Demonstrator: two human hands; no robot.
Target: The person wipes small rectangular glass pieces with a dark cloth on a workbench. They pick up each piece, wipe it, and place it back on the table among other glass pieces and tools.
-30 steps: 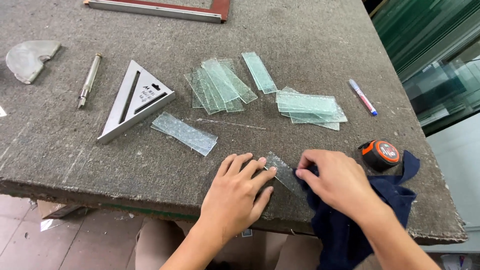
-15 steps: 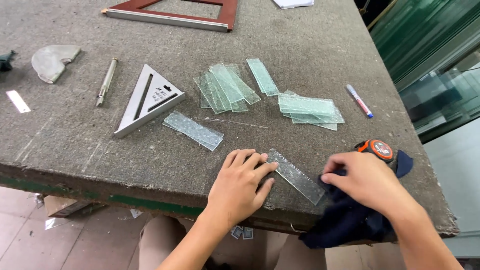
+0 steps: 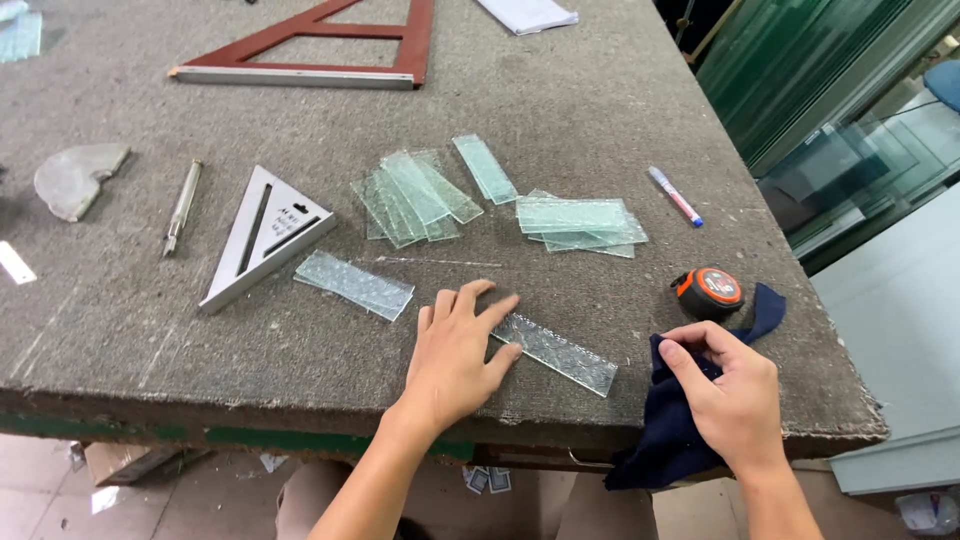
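Note:
My left hand [image 3: 455, 355] lies flat on the grey felt table [image 3: 560, 110], fingertips pressing the left end of a textured glass strip [image 3: 560, 354] near the front edge. My right hand [image 3: 728, 392] grips a dark blue cloth [image 3: 665, 435] that hangs over the table's edge, just right of the strip and not touching it. A second textured glass strip [image 3: 353, 284] lies to the left of my left hand.
Behind lie two loose piles of clear glass strips [image 3: 415, 195] [image 3: 580, 222], a metal triangle square [image 3: 262, 235], a glass cutter [image 3: 181, 207], a marker pen [image 3: 675, 195], an orange tape measure [image 3: 709, 291], a red framing square [image 3: 320, 50], and a curved glass offcut [image 3: 72, 178].
My right hand has slid right with the cloth, off the glass strip, uncovering it. My left hand stays on the strip's left end. The camera has tilted up a little.

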